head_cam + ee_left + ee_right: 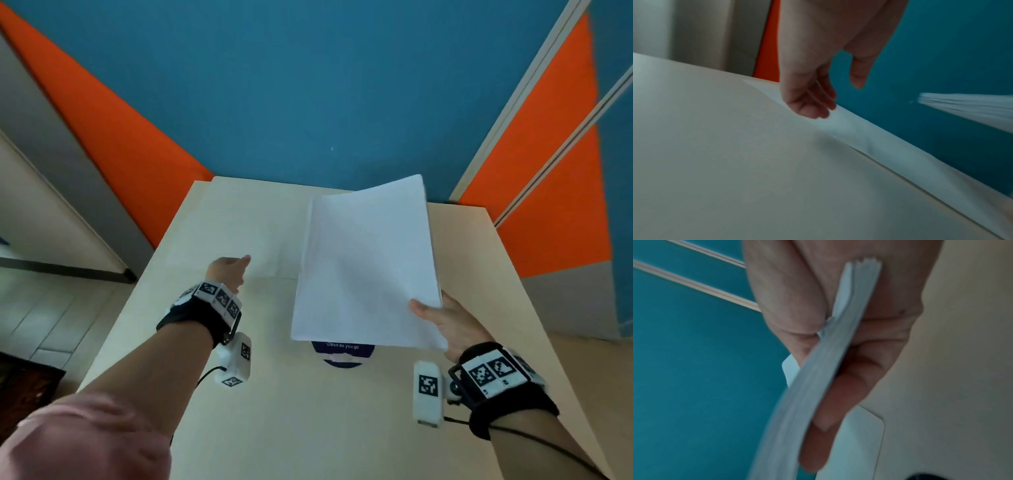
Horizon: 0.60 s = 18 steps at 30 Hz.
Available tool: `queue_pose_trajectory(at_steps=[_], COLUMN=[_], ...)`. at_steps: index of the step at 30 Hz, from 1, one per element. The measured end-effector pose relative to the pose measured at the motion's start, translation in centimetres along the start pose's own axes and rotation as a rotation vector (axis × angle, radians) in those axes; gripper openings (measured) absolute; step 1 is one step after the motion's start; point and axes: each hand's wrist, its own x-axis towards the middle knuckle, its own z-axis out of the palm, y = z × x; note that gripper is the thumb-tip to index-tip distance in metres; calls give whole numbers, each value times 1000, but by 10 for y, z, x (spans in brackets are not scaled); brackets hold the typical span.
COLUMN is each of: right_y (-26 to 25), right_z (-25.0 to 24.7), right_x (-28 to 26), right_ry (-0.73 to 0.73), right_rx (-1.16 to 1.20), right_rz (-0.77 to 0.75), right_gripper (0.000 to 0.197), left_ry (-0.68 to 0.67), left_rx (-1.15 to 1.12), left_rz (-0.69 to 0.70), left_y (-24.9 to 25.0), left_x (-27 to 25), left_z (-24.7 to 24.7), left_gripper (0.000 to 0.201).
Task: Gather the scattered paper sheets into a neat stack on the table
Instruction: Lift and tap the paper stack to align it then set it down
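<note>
one hand (pixel 445 322) grips paper sheets (pixel 366 267)

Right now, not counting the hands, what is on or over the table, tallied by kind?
paper bundle, gripped by the right hand: 1
loose sheet flat on the table, as far as I can make out: 1
blue round sticker: 1
Total: 3

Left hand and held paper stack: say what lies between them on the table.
In the head view, between the left hand and the held stack lies one loose sheet, flat on the table.
</note>
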Motion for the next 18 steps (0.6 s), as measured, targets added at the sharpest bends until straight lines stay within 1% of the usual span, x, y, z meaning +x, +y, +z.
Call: queue_pose_trajectory(at_steps=[2, 3, 4, 5, 7, 8, 9, 10, 11, 12, 13, 14, 15, 16, 17, 18], right_y=[0, 1, 1, 1, 4, 5, 5, 3, 1, 2, 2, 3, 4, 5, 6, 9], right_z=[-8, -11, -12, -14, -15, -14, -13, -11, -9, -10, -10, -11, -11, -10, -9, -9], right_x=[14, 20, 27, 32, 45, 50, 54, 56, 57, 60, 63, 65, 66, 67, 67, 69], right_ry=[-18, -29, -36, -41, -43, -43, -45, -53, -64, -64, -67, -70, -75, -75, -75, -76], right_rx=[50, 67, 80, 86, 74, 66, 59, 62, 83, 99, 103, 97, 82, 69, 64, 71], right_rz=[7, 10, 16, 24, 30, 20, 21, 25, 26, 32, 33, 30, 26, 26, 26, 22], right_gripper=[66, 66, 60, 60, 82, 89, 87, 74, 57, 48, 50, 59, 70, 81, 89, 95], left_ry=[159, 229, 294, 346, 403, 410, 410, 413, 407, 394, 355, 318, 289, 247, 205, 145], left_rx=[146, 222, 300, 370, 435, 452, 481, 511, 522, 535, 555, 558, 608, 679, 683, 676], left_rz=[-36, -66, -106, -152, -232, -248, -275, -297, -328, -334, -353, -334, -323, -327, -309, -281], left_y=[-2, -2, -1, -2, -5, -8, -10, -11, -11, -14, -19, -31, -44, -49, -45, -32], left_x=[31, 41, 49, 57, 67, 73, 77, 79, 80, 91, 108, 135, 166, 182, 184, 166], left_z=[-18, -24, -30, -33, -37, -37, -37, -38, -38, -41, -46, -53, -60, -62, -62, -63], left_gripper=[47, 51, 55, 59, 69, 77, 86, 95, 102, 106, 110, 116, 127, 133, 127, 106])
